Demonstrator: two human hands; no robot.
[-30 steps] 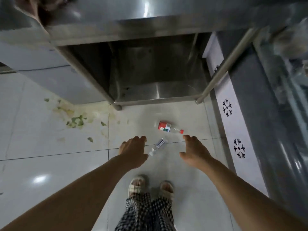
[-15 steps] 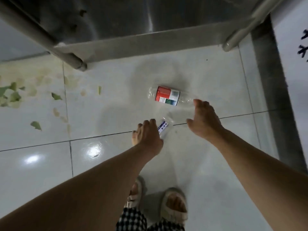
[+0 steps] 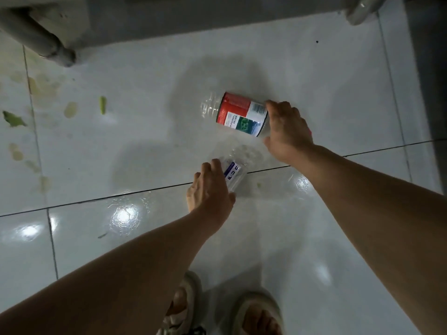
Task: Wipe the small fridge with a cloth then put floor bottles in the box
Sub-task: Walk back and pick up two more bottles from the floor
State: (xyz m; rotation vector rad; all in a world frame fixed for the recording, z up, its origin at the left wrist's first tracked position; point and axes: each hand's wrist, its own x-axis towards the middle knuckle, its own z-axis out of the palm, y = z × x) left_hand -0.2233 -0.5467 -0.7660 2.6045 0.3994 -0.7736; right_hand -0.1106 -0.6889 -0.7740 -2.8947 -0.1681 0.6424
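Step in hand: picking bottles off floor (image 3: 96, 250). Right hand (image 3: 287, 131) wraps fingers round red-label bottle (image 3: 239, 114), lying flat on tile. Left hand (image 3: 209, 189) curls over clear bottle (image 3: 233, 174), also lying flat. Next: squeeze tight, lift both, find box (not seen here).

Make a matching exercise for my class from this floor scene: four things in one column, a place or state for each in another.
Things:
1. red-label bottle
2. blue-label bottle
3. green scraps
4. sandals

States:
A. at the bottom edge, on the feet
B. under the right hand
C. scattered at far left
D. under the left hand

Pairs: 1-B, 2-D, 3-C, 4-A
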